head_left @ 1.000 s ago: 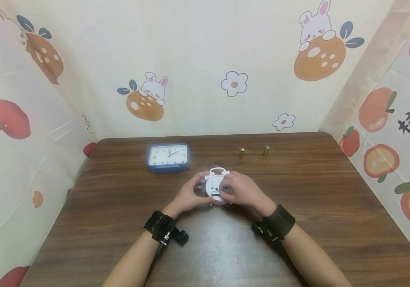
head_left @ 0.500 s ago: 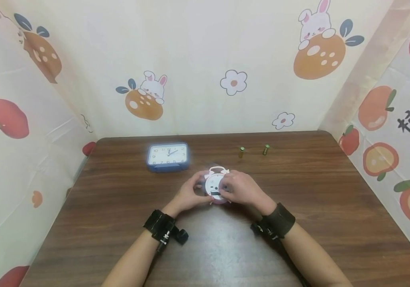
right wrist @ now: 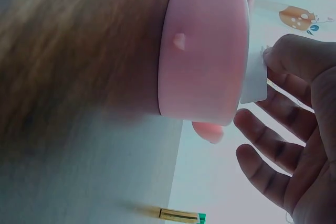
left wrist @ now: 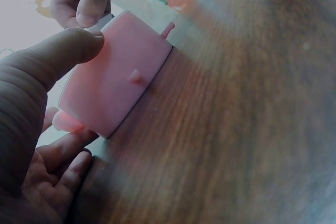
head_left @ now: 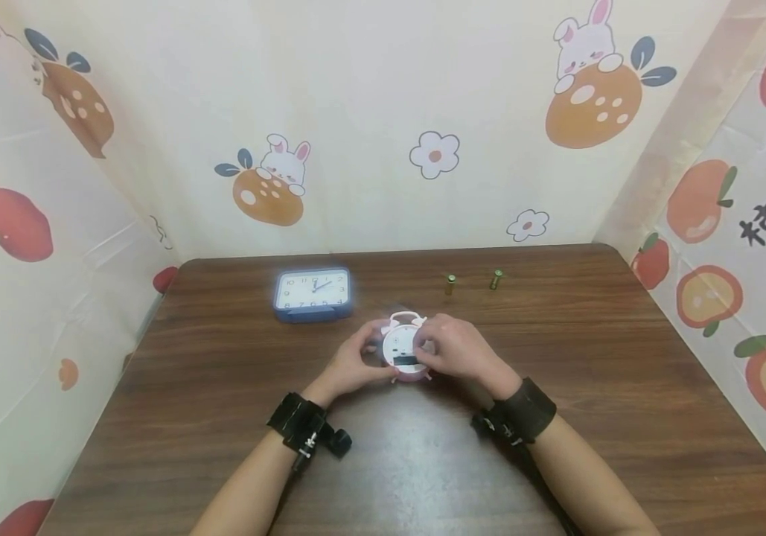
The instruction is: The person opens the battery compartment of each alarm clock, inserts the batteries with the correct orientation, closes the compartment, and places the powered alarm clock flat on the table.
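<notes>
A small pink twin-bell alarm clock (head_left: pixel 399 342) lies with its white back upward on the table, a dark battery slot (head_left: pixel 406 360) showing in it. My left hand (head_left: pixel 354 362) holds the clock by its left side, thumb on the near rim and fingers round the far side. Over the right part of the back, my right hand (head_left: pixel 458 348) pinches a thin white battery cover (right wrist: pixel 254 81) between thumb and forefinger. In the right wrist view this cover stands up at the pink body's back edge; whether it still touches the clock I cannot tell.
Two green-ended batteries, one upright (head_left: pixel 450 285) and one tilted or lying (head_left: pixel 496 280), are at the back right of the wooden table (head_left: pixel 383 476). A blue rectangular clock (head_left: pixel 313 292) sits at the back left. Printed curtains (head_left: pixel 362 112) border the table.
My right hand has drawn slightly to the right with the battery cover, and more of the dark slot shows. My left hand keeps its hold on the clock.
</notes>
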Motion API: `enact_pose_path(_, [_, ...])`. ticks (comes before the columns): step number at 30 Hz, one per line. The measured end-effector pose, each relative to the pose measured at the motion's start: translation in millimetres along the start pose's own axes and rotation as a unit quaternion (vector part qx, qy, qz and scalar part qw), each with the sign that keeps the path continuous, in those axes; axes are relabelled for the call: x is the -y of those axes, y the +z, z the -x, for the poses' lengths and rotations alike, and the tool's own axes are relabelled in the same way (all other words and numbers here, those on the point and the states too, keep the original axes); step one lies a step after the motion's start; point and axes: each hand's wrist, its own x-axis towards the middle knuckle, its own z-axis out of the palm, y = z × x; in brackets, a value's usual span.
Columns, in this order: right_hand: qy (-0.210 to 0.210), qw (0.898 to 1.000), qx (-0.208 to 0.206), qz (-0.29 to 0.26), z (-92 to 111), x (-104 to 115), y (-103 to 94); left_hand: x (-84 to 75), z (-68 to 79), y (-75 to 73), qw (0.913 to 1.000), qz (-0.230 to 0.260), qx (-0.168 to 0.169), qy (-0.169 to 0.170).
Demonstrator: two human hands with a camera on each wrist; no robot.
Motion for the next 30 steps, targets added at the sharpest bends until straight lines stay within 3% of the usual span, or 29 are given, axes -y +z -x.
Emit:
enact_pose_path(13, [0.014, 1.000, -0.006, 0.004, 3, -6, -5.3, 3.0, -0.2, 0.4, 1.0000, 0.002, -0.003, 0.003])
enact_pose_path(22, [0.020, 0.999, -0.046, 0.012, 6, -16, -11.0, 3.0, -0.3, 0.9, 1.0000, 0.003, -0.006, 0.006])
enact_pose_path(30, [0.044, 0.998, -0.049, 0.015, 8, -26, -16.4, 2.2, -0.2, 0.9, 0.9999, 0.001, -0.007, 0.008])
